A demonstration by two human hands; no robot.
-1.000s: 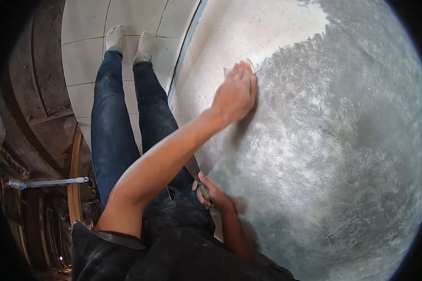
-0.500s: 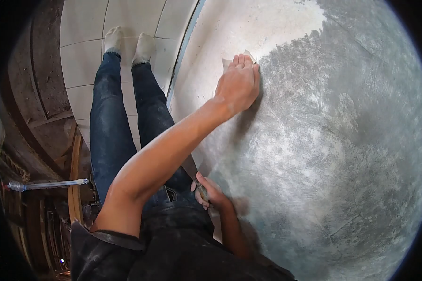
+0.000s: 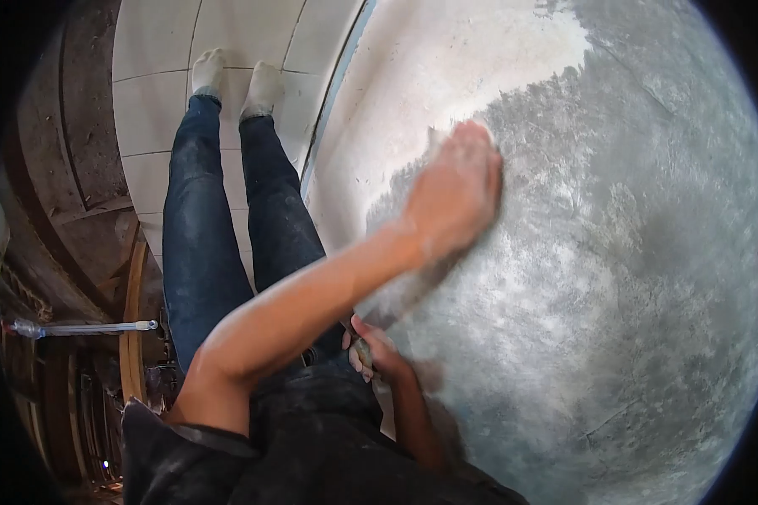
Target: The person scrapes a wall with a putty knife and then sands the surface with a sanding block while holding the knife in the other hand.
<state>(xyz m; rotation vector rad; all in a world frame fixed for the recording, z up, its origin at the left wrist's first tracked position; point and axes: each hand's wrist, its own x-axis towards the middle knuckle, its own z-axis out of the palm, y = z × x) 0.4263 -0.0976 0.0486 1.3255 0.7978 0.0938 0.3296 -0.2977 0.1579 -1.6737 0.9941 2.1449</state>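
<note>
My left hand (image 3: 456,181) lies against the curved-looking wall (image 3: 547,295), blurred by motion, back of the hand toward me. Its fingers press a thin pale sheet, mostly hidden beneath them; its exact kind is not clear. The hand is over the border between the white part (image 3: 413,76) and the mottled grey part of the surface. Down by my waist, my right hand (image 3: 375,347) is closed around the handle of a putty knife (image 3: 361,352). Most of its blade is hidden behind my left forearm.
My legs (image 3: 202,227) in dark trousers reach to socked feet on pale tiles (image 3: 152,114). A blue-grey strip (image 3: 333,84) edges the wall. At the left are wooden boards (image 3: 132,353) and a pale rod (image 3: 97,328) with a clear end.
My left hand has slid right and slightly down over the grey area, uncovering more of the jagged border. My right hand has stayed at my waist with the putty knife.
</note>
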